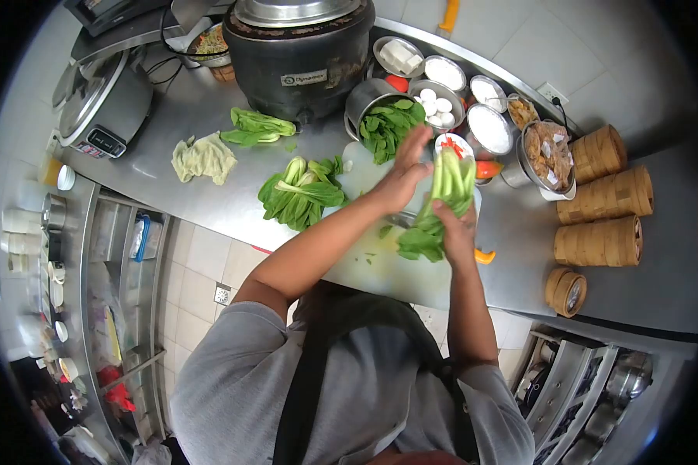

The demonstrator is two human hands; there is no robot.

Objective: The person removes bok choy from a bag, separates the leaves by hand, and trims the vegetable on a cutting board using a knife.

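My right hand is wrapped around a bunch of bok choy, its pale stems pointing away from me and its leaves towards me. Beside the stems, my left hand is raised with its fingers stretched out, holding nothing. Both hands are over a whitish cutting board dotted with small green scraps. A yellow handle pokes out by the board's right edge; what it belongs to is mostly hidden. More bok choy lies left of the board, and a metal pot behind it holds green leaves.
A large black cooker stands at the back, near a crumpled cloth and another bok choy. Bowls of eggs, tofu and white powder line the back right. Bamboo steamers stand far right.
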